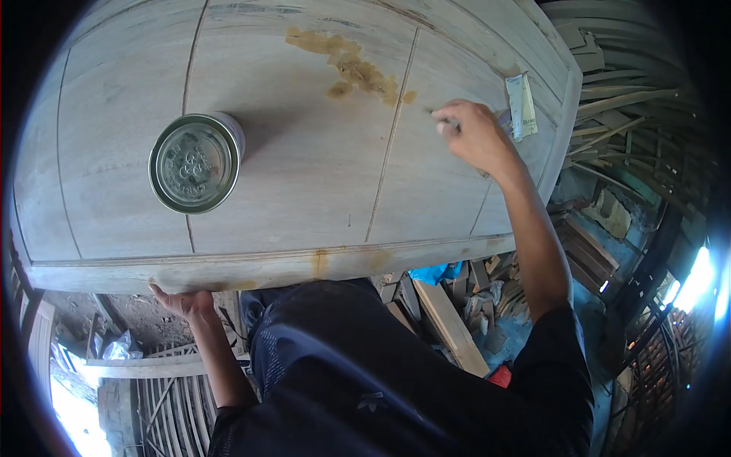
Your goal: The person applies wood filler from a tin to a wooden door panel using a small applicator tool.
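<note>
- Head view: a wooden panel [304, 183] spans the scene before the person, with a brown patch [358, 68] on its surface.
- Right hand [470, 135]: above the panel, fingers curled; whether they grip anything cannot be told.
- Left hand [186, 303]: at the panel's near edge, partly hidden; grip cannot be told.
- Metal can [196, 162]: on the panel, left of the patch.

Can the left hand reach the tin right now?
Likely yes: the left hand is at the near edge of the wooden panel, and nothing else stands between it and the tin.
</note>
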Action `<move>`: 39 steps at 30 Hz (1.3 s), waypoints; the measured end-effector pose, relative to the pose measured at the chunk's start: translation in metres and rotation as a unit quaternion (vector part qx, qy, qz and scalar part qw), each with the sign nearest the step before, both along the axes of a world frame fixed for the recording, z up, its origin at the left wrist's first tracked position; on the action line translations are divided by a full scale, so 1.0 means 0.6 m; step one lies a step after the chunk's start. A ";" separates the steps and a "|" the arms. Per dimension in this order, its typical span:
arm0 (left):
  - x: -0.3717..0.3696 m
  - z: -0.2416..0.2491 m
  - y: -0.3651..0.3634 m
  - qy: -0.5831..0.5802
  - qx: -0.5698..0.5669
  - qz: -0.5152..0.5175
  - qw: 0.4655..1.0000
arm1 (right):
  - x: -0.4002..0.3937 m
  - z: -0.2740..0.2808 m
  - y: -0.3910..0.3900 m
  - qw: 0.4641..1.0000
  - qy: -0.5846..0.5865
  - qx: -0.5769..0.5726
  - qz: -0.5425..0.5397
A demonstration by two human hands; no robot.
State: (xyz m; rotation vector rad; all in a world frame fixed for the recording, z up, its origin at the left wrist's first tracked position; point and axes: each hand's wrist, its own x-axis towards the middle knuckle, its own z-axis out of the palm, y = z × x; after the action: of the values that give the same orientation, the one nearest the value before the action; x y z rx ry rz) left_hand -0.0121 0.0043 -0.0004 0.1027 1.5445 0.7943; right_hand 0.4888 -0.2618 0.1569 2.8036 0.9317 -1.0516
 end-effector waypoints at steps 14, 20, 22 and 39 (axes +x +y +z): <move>0.008 0.006 -0.001 0.040 0.004 -0.012 0.999 | -0.044 -0.086 -0.001 0.991 -0.117 0.021 -0.055; -0.004 -0.009 0.000 0.029 0.014 -0.017 0.999 | -0.005 -0.062 -0.004 0.995 -0.053 0.020 -0.083; 0.004 0.005 0.000 0.043 0.025 -0.034 0.998 | -0.036 -0.100 -0.017 0.976 -0.189 0.093 -0.062; 0.018 0.013 -0.003 0.028 0.024 -0.040 0.999 | -0.062 -0.074 -0.046 0.993 -0.099 0.058 -0.033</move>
State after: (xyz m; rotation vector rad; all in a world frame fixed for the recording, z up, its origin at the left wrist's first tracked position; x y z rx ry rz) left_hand -0.0014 0.0024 0.0076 0.2224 1.5649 0.7702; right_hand 0.4519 -0.2894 0.1125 2.9822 0.9125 -0.7287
